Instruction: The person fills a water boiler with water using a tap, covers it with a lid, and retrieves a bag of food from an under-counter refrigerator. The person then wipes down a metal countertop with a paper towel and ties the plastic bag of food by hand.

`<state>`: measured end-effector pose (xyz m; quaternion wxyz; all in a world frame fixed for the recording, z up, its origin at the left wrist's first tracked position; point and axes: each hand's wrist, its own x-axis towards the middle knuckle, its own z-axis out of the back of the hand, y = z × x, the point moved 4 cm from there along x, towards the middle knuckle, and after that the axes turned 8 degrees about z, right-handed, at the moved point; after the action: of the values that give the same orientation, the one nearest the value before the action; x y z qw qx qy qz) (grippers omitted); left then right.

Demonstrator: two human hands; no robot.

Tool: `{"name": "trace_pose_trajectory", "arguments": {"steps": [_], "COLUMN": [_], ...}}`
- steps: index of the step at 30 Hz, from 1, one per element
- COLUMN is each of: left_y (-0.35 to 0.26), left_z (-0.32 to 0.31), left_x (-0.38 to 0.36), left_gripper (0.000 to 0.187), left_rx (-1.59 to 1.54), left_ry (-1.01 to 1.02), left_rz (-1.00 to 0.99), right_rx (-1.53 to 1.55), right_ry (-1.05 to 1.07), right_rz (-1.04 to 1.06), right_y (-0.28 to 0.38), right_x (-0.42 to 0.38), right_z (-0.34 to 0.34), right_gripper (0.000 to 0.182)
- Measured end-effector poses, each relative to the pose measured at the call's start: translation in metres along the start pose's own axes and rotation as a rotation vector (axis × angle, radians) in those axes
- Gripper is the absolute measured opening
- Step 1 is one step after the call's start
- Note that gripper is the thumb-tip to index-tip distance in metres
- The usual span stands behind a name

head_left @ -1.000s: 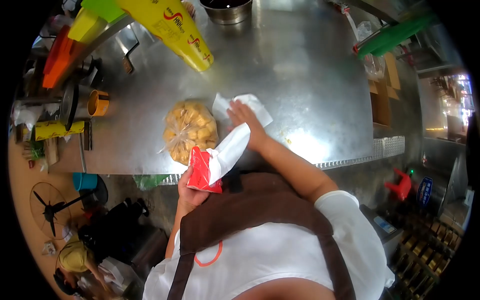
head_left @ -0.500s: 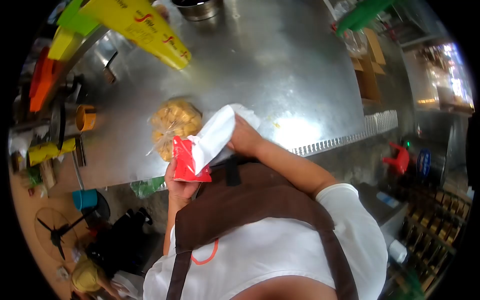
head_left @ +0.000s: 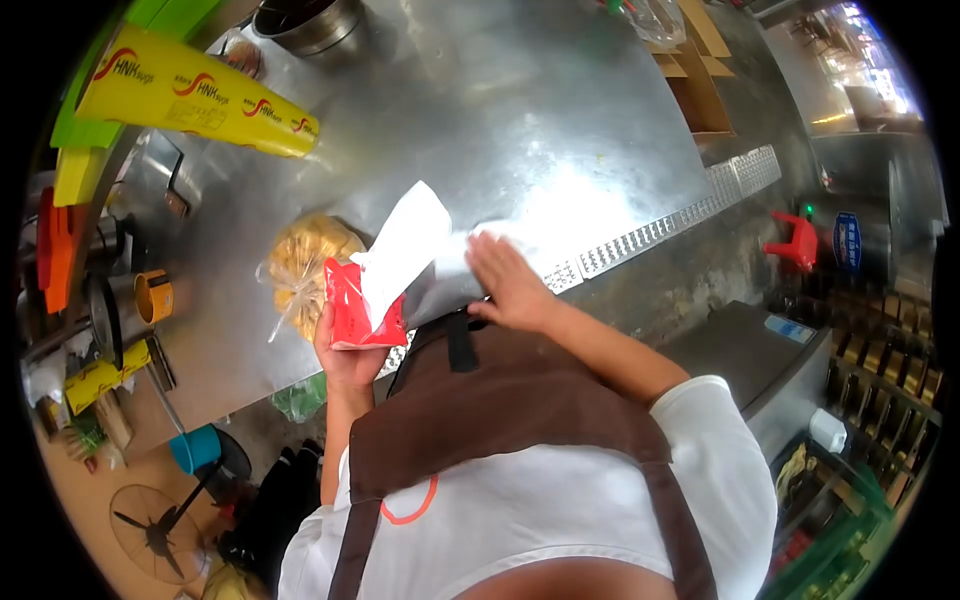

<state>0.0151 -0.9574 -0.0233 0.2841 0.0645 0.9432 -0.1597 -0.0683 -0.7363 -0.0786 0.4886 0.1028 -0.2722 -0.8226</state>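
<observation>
My left hand [head_left: 348, 352] is closed around a red soft pack of tissues [head_left: 350, 318]. A white tissue [head_left: 408, 245] sticks up out of the pack's opening. Over the metal table near its front edge, my right hand [head_left: 515, 285] has its fingers stretched out flat. A whitish, blurred patch that looks like another tissue [head_left: 492, 229] shows at its fingertips; how much lies under the hand is hidden. Just beyond my left hand, a tied clear plastic bag of yellowish chunks [head_left: 305, 262] sits on the table.
A yellow printed roll [head_left: 205, 95] lies at the table's far left, beside a metal pot [head_left: 310, 25]. An open cardboard box [head_left: 697, 95] stands past the right end. Perforated metal strip [head_left: 680, 220] runs along the front edge. A red stool [head_left: 793, 243] stands at right.
My right hand has come away from the tissue sticking out of the pack and now spreads flat to its right. The left hand still holds the pack. The view has shifted.
</observation>
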Motion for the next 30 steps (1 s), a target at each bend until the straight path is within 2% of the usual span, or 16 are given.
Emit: {"name": "trace_pose_trajectory", "arguments": {"steps": [2, 4, 6, 8, 10, 11, 14, 16, 17, 18, 20, 21, 22, 25, 28, 30], "left_y": [0.002, 0.001, 0.002, 0.003, 0.002, 0.003, 0.008, 0.012, 0.015, 0.016, 0.017, 0.016, 0.015, 0.012, 0.008, 0.011], "left_z": [-0.007, -0.010, -0.013, -0.014, -0.009, -0.011, -0.003, -0.003, -0.006, -0.010, -0.025, -0.033, -0.039, -0.058, -0.060, -0.061], "left_x": [0.001, 0.002, 0.003, 0.003, 0.001, -0.002, -0.002, 0.001, 0.004, 0.009, 0.013, 0.017, 0.020, 0.019, 0.018, 0.018], "left_gripper": [0.068, 0.070, 0.071, 0.071, 0.071, 0.071, 0.071, 0.070, 0.071, 0.071, 0.074, 0.072, 0.070, 0.074, 0.078, 0.080], "left_rx": [0.032, 0.058, 0.090, 0.098, 0.100, 0.106, 0.074, 0.089, 0.060, 0.033, 0.077, 0.072, 0.062, 0.038, -0.005, -0.115], "left_ry": [0.055, 0.100, 0.028, 0.069, -0.032, 0.034, -0.006, 0.040, 0.067, 0.096, 0.168, 0.162, 0.154, 0.202, 0.218, 0.290], "left_rz": [0.025, 0.070, 0.039, 0.060, 0.005, 0.044, 0.049, 0.090, 0.117, 0.143, 0.180, 0.175, 0.164, 0.135, 0.129, 0.186], "right_rx": [0.046, -0.068, -0.207, -0.416, -0.344, -0.292, -0.312, -0.198, -0.177, -0.090, -0.161, -0.135, -0.197, -0.376, -0.395, -0.403], "right_ry": [0.086, 0.071, -0.026, -0.151, -0.335, -0.322, -0.270, -0.220, -0.098, -0.114, -0.064, -0.051, -0.202, -0.286, -0.352, -0.443], "right_rz": [0.064, -0.001, -0.245, -0.428, -0.635, -0.770, -0.603, -0.329, -0.272, -0.210, -0.100, -0.226, -0.288, -0.618, -0.879, -0.698], "right_y": [-0.007, -0.048, -0.105, -0.156, -0.207, -0.219, -0.167, -0.104, -0.072, -0.054, -0.084, -0.102, -0.137, -0.219, -0.262, -0.244], "right_x": [-0.005, -0.023, -0.038, -0.061, -0.071, -0.058, -0.009, 0.002, 0.004, -0.004, -0.022, -0.029, -0.045, -0.076, -0.051, -0.004], "right_z": [0.011, 0.024, 0.058, 0.093, 0.105, 0.106, 0.070, 0.036, 0.032, 0.034, 0.034, 0.057, 0.067, 0.120, 0.134, 0.110], "right_gripper": [0.066, 0.063, 0.062, 0.063, 0.064, 0.067, 0.079, 0.080, 0.079, 0.075, 0.069, 0.066, 0.065, 0.068, 0.074, 0.080]}}
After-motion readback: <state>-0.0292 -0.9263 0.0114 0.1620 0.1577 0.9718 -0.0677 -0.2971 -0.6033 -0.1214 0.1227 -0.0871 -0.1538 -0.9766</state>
